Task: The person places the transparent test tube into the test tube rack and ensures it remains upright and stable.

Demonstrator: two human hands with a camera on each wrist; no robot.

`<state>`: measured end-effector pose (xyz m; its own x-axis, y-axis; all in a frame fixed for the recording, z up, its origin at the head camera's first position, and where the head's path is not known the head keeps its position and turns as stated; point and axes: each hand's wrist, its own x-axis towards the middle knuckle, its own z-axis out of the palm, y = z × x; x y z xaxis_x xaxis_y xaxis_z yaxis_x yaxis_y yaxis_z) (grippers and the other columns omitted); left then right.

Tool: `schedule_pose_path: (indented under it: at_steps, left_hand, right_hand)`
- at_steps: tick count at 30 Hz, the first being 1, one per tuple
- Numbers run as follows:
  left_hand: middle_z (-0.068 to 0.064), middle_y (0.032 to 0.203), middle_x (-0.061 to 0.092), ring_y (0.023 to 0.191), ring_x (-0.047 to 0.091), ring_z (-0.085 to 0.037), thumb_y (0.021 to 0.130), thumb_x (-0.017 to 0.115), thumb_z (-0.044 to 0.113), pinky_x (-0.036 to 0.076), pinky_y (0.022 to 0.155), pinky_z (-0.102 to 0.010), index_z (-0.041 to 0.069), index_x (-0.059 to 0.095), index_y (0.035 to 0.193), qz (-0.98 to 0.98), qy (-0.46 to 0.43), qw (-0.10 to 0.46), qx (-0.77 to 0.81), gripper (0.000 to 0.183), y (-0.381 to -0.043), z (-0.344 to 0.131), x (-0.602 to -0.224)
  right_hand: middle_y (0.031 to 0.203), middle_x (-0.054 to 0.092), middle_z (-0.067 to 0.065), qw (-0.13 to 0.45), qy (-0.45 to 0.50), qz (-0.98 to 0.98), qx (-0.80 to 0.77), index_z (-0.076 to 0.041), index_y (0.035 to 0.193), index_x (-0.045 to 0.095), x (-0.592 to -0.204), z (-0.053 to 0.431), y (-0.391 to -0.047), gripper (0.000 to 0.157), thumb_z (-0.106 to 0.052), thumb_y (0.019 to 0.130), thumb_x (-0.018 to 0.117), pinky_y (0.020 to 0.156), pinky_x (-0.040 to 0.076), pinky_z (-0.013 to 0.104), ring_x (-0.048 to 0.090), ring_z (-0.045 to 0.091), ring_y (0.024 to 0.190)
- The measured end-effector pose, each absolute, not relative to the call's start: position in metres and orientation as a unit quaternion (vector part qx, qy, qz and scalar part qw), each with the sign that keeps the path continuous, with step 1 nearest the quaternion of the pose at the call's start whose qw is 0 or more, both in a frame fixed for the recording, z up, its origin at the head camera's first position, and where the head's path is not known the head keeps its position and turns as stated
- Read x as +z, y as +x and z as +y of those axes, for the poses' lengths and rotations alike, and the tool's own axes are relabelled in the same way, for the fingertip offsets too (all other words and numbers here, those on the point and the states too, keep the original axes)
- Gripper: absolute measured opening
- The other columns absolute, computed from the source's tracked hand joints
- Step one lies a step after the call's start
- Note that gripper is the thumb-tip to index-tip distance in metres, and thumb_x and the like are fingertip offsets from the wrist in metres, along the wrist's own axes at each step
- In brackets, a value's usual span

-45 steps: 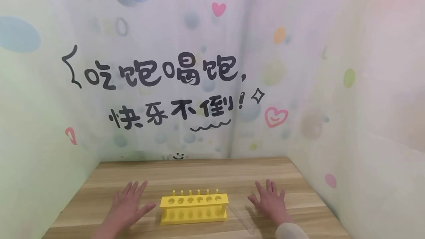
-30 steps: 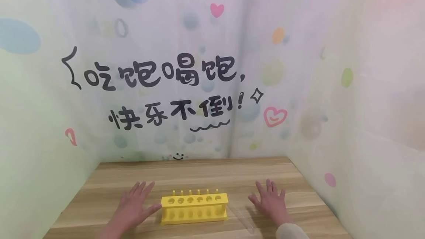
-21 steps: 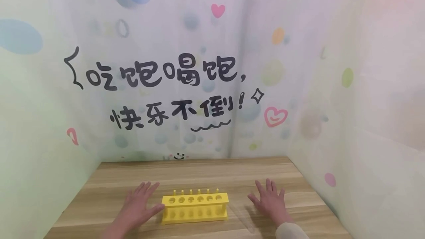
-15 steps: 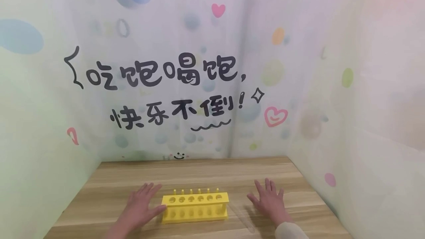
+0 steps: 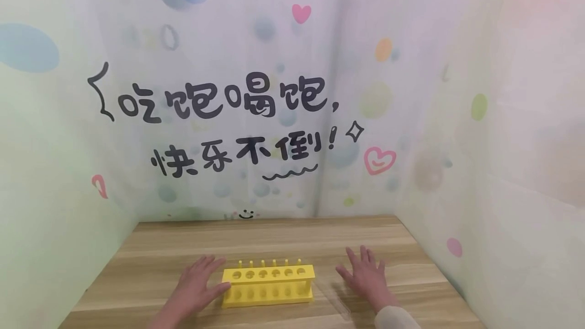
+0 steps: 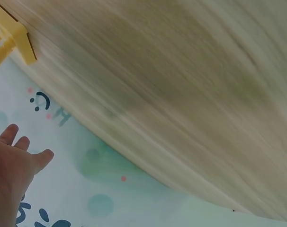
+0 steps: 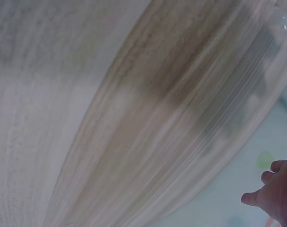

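A yellow test tube rack (image 5: 268, 274) stands on the wooden table, with a row of round holes in its top and several pegs behind. My left hand (image 5: 194, 284) is at its left end, fingers spread. The left thumb overlaps the rack's end in the head view; whether it touches cannot be told. Just right of the rack lies a clear tube (image 5: 332, 300), hard to make out against the wood. To the right of that tube, my right hand (image 5: 367, 277) hovers with spread fingers and holds nothing. In the left wrist view a corner of the rack (image 6: 20, 35) shows.
The wooden table (image 5: 183, 237) ends at a back wall (image 5: 256, 39) covered with printed cloth bearing dark lettering. Similar cloth walls (image 5: 525, 141) close off the left and right sides.
My left hand has moved right, from apart from the rack up to its left end. My right hand has shifted slightly left toward the clear tube. The rack has stayed in place.
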<state>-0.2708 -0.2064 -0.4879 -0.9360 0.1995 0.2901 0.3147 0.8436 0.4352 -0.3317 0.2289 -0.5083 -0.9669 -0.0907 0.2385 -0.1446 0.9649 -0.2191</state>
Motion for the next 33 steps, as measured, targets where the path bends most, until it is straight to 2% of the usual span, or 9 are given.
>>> schedule_pose_path:
  at_steps: [8,15,20,26,33]
  left_hand:
    - [-0.022,0.139,0.049,0.132,0.038,-0.045,0.093,0.055,0.048,0.024,0.104,-0.071,0.011,0.057,0.128,-0.942,-0.152,0.131,-0.269,0.051,-0.273,-0.203,-0.492]
    - [-0.019,0.13,0.057,0.125,0.046,-0.044,0.093,0.059,0.039,0.031,0.1,-0.069,0.013,0.064,0.118,-0.932,-0.17,0.168,-0.272,0.036,-0.272,-0.201,-0.494]
    - [-0.021,0.128,0.057,0.12,0.05,-0.044,0.091,0.061,0.038,0.036,0.098,-0.067,0.012,0.065,0.117,-0.929,-0.166,0.179,-0.277,0.037,-0.272,-0.199,-0.496]
    - [-0.023,0.134,0.053,0.123,0.048,-0.044,0.092,0.059,0.043,0.037,0.1,-0.064,0.012,0.063,0.121,-0.934,-0.143,0.146,-0.294,0.043,-0.272,-0.199,-0.499]
    - [-0.02,0.132,0.055,0.121,0.05,-0.042,0.091,0.059,0.045,0.039,0.099,-0.063,0.013,0.063,0.121,-0.934,-0.135,0.139,-0.302,0.044,-0.273,-0.198,-0.499]
  right_hand:
    - [0.149,0.029,0.03,0.115,0.063,-0.982,0.136,-0.014,0.144,0.041,-0.507,0.219,-0.332,0.073,-0.065,0.091,0.042,0.103,0.014,0.077,0.025,0.051,0.137]
    - [0.15,0.028,0.028,0.105,0.062,-0.978,0.172,-0.014,0.145,0.039,-0.504,0.208,-0.332,0.072,-0.062,0.091,0.044,0.105,0.013,0.075,0.025,0.05,0.137]
    - [0.147,0.035,0.028,0.108,0.062,-0.971,0.204,-0.012,0.144,0.041,-0.506,0.2,-0.334,0.07,-0.056,0.091,0.051,0.106,0.02,0.071,0.032,0.051,0.133]
    - [0.141,0.043,0.028,0.122,0.077,-0.966,0.215,-0.008,0.141,0.044,-0.51,0.186,-0.336,0.065,-0.043,0.089,0.062,0.101,0.03,0.07,0.04,0.049,0.128]
    - [0.134,0.05,0.027,0.128,0.09,-0.959,0.235,-0.007,0.139,0.047,-0.513,0.171,-0.331,0.062,-0.04,0.089,0.063,0.095,0.037,0.069,0.048,0.047,0.122]
